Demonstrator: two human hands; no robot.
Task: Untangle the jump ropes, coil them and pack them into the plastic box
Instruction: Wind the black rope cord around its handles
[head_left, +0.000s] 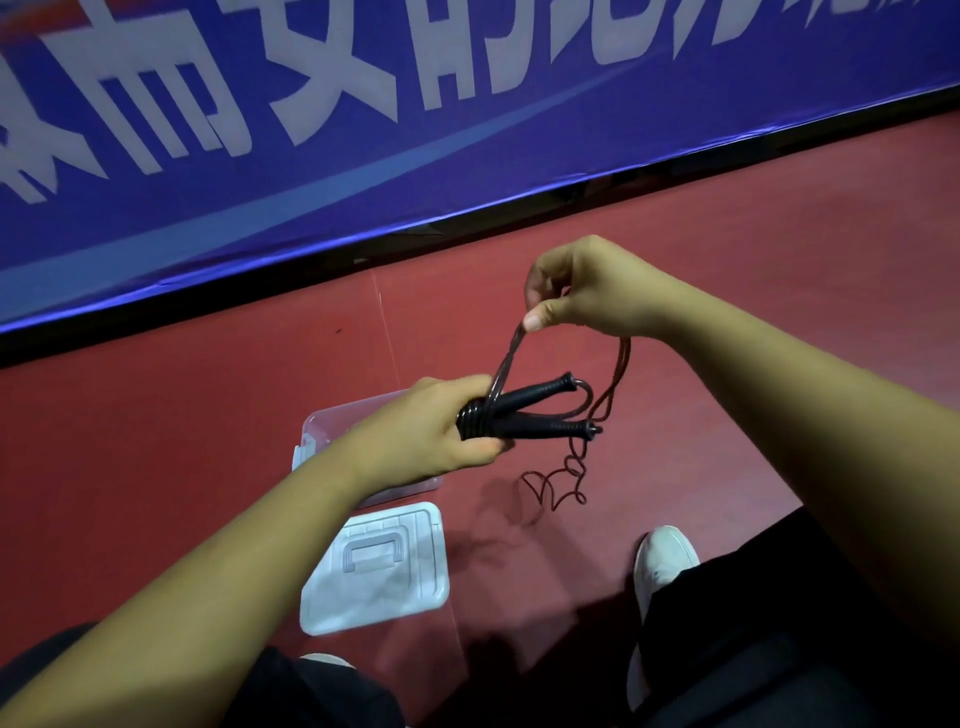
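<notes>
My left hand (431, 431) grips two black jump rope handles (540, 410) side by side, with several turns of dark cord wound round their near ends. My right hand (582, 291) is higher up and pinches the thin cord (506, 353) between thumb and fingers, stretched taut down to the handles. The loose rest of the cord (563, 480) hangs from the handle tips and curls on the floor. The clear plastic box (332, 421) stands open on the floor, partly hidden under my left hand and wrist. Its white lid (376, 569) with a moulded handle lies flat in front of it.
The floor (727, 260) is red sports flooring. A blue banner (363, 130) with large white characters runs along the far side. My white shoe (662, 566) and dark trouser legs are at the bottom right and bottom left.
</notes>
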